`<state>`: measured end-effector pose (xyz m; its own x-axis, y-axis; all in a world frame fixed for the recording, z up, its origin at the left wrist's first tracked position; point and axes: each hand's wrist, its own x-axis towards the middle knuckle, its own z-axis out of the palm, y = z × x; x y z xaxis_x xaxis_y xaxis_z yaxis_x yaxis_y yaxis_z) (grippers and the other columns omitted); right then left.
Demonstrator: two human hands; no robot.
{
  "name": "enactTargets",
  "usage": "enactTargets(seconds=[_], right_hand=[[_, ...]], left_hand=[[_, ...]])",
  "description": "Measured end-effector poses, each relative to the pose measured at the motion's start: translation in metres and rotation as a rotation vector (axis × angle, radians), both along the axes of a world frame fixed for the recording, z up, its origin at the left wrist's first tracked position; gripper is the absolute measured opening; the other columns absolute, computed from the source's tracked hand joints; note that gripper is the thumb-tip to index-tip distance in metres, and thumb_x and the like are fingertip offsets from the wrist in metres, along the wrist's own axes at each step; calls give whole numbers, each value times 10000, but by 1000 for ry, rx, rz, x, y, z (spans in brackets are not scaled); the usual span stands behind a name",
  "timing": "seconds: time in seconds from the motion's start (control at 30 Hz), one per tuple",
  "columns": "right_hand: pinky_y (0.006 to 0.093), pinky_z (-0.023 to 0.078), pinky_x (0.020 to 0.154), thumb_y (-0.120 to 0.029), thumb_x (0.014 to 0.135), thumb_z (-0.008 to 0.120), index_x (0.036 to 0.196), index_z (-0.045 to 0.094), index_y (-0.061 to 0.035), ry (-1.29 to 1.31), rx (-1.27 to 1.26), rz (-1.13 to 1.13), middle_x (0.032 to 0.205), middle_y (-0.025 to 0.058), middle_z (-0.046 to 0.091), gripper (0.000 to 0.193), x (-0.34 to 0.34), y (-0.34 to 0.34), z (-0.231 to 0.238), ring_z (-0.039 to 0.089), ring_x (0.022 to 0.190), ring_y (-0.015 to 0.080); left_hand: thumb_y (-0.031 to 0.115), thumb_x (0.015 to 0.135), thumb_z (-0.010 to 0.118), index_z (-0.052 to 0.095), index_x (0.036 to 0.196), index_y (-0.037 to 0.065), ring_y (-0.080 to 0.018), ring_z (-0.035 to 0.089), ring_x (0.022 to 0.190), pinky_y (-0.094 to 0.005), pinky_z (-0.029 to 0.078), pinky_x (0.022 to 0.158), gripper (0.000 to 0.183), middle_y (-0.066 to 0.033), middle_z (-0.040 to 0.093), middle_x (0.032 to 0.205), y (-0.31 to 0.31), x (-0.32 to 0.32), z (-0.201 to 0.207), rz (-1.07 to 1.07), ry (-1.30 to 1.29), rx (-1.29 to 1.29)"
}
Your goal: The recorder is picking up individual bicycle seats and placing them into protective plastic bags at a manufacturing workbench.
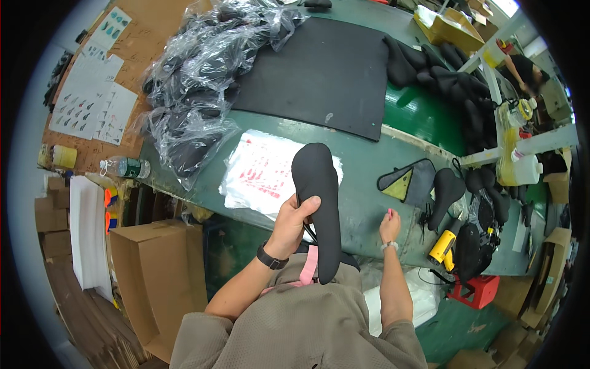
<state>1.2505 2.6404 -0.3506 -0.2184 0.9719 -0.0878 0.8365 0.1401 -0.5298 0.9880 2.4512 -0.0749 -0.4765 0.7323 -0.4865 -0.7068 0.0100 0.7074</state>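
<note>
A black bicycle saddle is gripped in my left hand, thumb on its top face and fingers beneath. Its wide end points away over a stack of clear plastic bags with red print; its narrow nose points toward my body. Dark rails show in part below it. My right hand is closed at the table's front edge, with a small pink thing at its fingertips, too small to name. Right of that hand lie a grey and yellow-green triangular pouch and another black saddle.
Plastic-wrapped saddles pile up at the left beside a black mat. More saddles lie at the back right. A yellow heat gun rests near the right edge. A water bottle and a cardboard box are at left.
</note>
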Motion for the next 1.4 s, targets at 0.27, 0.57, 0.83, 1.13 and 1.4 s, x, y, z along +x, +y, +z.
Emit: enactTargets(seconds=[0.27, 0.57, 0.83, 1.13, 1.4], right_hand=[[443, 481, 895, -343, 958, 594, 1235, 595, 15, 145, -65, 71, 1092, 192, 659, 453, -44, -44, 96, 620, 1049, 336], [311, 483, 589, -449, 992, 526, 1143, 582, -26, 1384, -1479, -407, 881, 114, 637, 452, -46, -131, 154, 588, 631, 214], [356, 539, 575, -303, 956, 634, 1112, 514, -13, 926, -993, -629, 818, 90, 598, 351, -35, -151, 132, 634, 636, 221], [314, 505, 554, -252, 981, 561, 1172, 484, -42, 958, -1057, -693, 902, 140, 664, 294, -35, -174, 110, 627, 632, 210], [397, 543, 817, -107, 831, 710, 1500, 302, 7, 213, -280, 217, 1162, 261, 653, 792, -125, -162, 158, 692, 970, 327]], left_hand=[[249, 928, 697, 611, 1097, 41, -87, 605, 819, -258, 490, 761, 281, -9, 669, 961, 14, 1, -40, -30, -130, 12], [392, 929, 682, 614, 1117, -29, -111, 585, 920, -285, 479, 808, 466, -51, 657, 1022, 36, 24, -148, -390, 163, -262], [327, 786, 770, 584, 866, 27, -335, 571, 856, -443, 476, 742, 362, -136, 596, 865, 14, -40, -242, -505, 1346, -584], [296, 924, 610, 699, 946, 24, -339, 638, 878, -413, 494, 767, 287, -163, 679, 904, -2, -74, -279, -681, 1016, -285], [193, 909, 552, 676, 1014, -10, -255, 680, 826, -370, 523, 772, 260, -134, 705, 864, 4, -81, -303, -756, 543, -293]])
